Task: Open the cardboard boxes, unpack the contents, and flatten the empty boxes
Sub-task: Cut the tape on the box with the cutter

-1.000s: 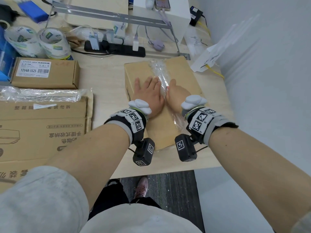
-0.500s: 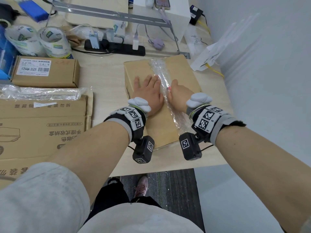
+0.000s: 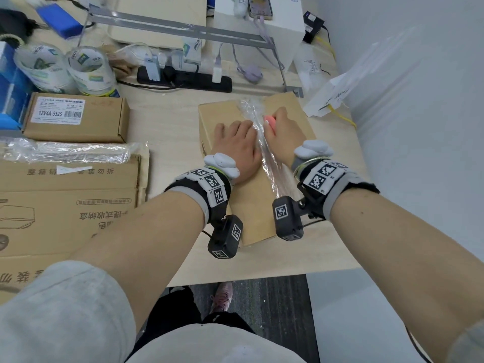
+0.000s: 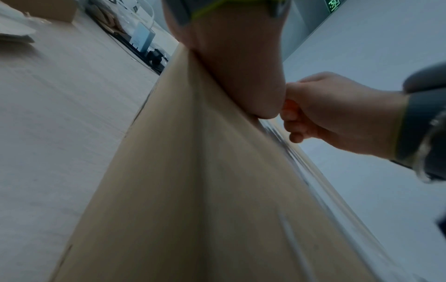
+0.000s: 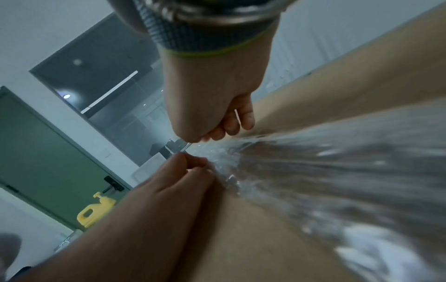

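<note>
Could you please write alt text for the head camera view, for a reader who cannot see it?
A left hand lies flat on a taped cardboard box while the right hand grips a pink tool at the clear tape along its seam. More boxes sit left on the table.

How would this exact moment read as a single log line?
step: cutting tape | left hand: flat on cardboard box | right hand: grips pink cutter at clear tape
</note>
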Demonstrator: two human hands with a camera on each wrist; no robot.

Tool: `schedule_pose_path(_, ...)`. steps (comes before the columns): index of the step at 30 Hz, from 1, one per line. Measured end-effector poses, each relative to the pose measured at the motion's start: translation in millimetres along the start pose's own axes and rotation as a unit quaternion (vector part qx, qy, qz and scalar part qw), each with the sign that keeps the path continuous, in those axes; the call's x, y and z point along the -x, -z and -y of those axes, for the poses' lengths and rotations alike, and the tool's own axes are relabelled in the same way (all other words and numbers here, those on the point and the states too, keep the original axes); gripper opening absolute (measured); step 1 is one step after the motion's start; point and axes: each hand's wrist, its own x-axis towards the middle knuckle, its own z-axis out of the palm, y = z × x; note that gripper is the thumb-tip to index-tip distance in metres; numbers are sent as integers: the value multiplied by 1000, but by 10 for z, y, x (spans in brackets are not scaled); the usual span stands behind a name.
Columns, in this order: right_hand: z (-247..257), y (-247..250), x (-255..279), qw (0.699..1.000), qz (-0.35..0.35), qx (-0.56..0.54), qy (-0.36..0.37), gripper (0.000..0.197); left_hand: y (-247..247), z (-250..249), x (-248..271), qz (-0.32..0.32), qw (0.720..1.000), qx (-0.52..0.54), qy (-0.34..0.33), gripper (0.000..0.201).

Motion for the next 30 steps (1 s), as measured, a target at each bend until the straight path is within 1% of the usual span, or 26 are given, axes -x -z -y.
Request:
schedule_pose_path(2, 37, -36, -146, 999, 24, 26, -6, 30, -30, -2, -7, 20, 1000, 1, 11, 46)
schedule_pose_path(5, 25, -90, -253, 997, 51, 57, 4, 30, -47, -23, -4, 27, 999, 7, 22, 47)
schedule_pose_path(10, 2, -141, -292, 996, 48, 81, 3, 30, -53, -39, -16, 39, 999, -3, 26, 48)
schedule_pose_path(16, 56, -126, -339, 991, 88, 93, -34, 30, -29, -52, -8, 50, 998, -1, 28, 48)
schedule_pose_path(20, 130, -119, -361, 986, 101, 110, -73, 36, -13, -64, -15, 66, 997, 1, 30, 49)
schedule_pose_path(22, 153, -102, -353, 985, 102, 121, -68, 37, -15, -63, -16, 55, 998, 5, 39, 49)
schedule_pose_path(23, 144, -93, -317, 986, 91, 125, -59, 36, -13, -63, -10, 50, 998, 6, 41, 48)
schedule_pose_path(25, 121, -83, -249, 990, 68, 120, -39, 33, -12, -61, -20, 51, 998, 11, 42, 47)
schedule_pose_path(26, 120, -91, -231, 990, 72, 110, -41, 33, -14, -64, -16, 58, 997, 12, 40, 48)
schedule_pose_path(29, 149, -153, -262, 987, 107, 78, -87, 34, 0, -63, -10, 66, 997, 14, 35, 48)
schedule_pose_path(30, 152, -175, -269, 987, 107, 70, -99, 34, 1, -50, -11, 65, 997, 15, 36, 48)
